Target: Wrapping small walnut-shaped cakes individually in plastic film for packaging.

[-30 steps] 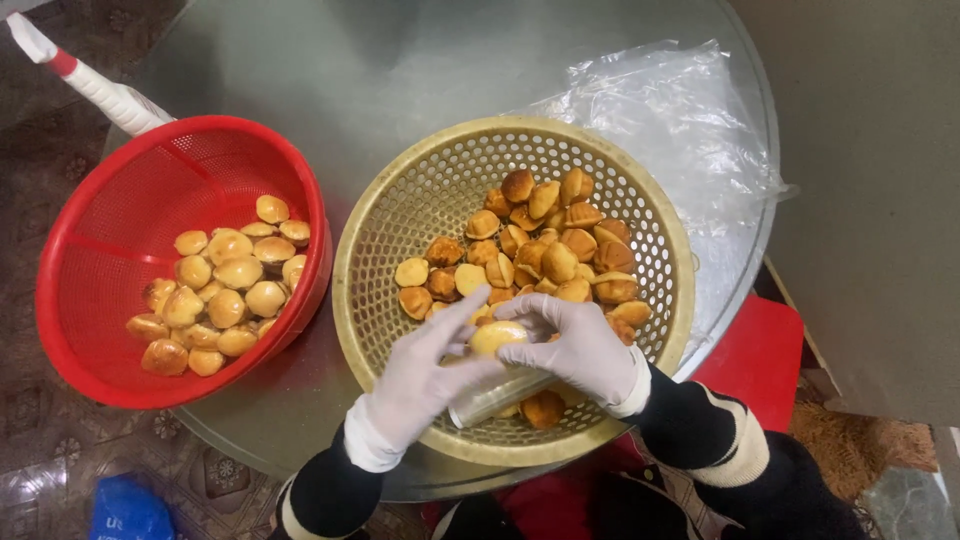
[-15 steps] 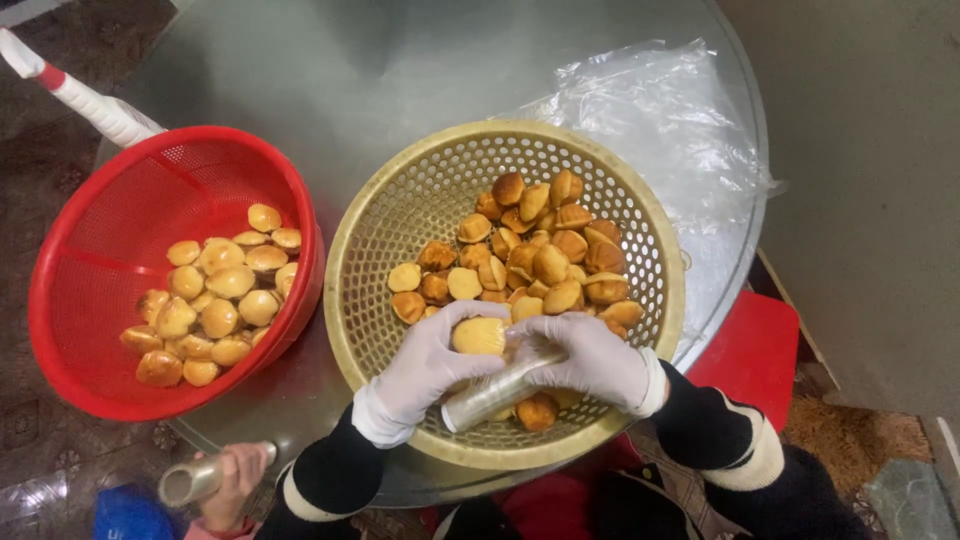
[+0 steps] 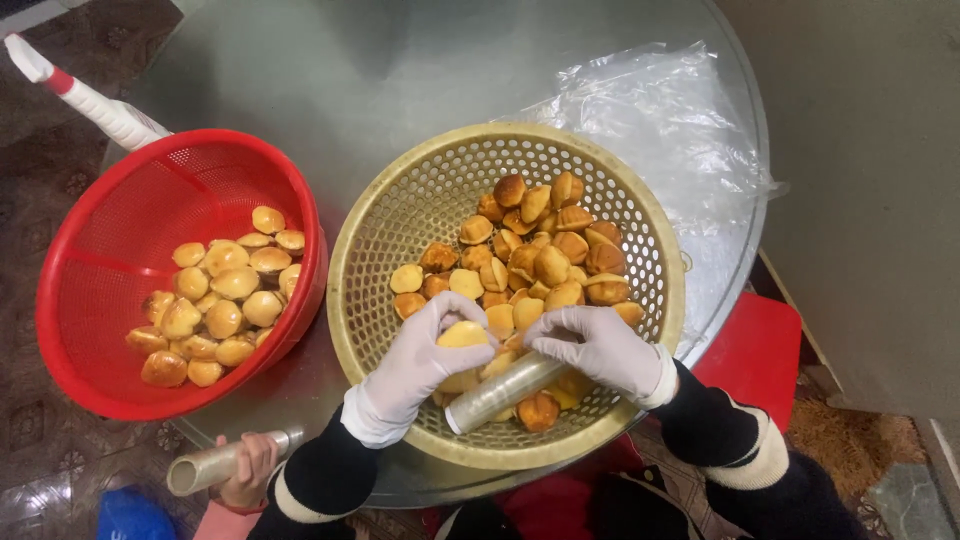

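Left hand (image 3: 425, 362) fingers pinch a cake (image 3: 462, 335); right hand (image 3: 598, 347) grips film roll (image 3: 505, 392) over beige basket (image 3: 372, 228)

A perforated tan plastic basket (image 3: 372, 240) holds golden-brown small cakes (image 3: 545, 255); at its nine o'clock, a bright red perforated plastic basket (image 3: 90, 255) holds paler yellow-gold cakes (image 3: 222, 290). Both hands, left hand (image 3: 418, 362) and right hand (image 3: 600, 347), wear white gloves over black sleeves with cream cuffs. The round table (image 3: 360, 80) is grey-green.
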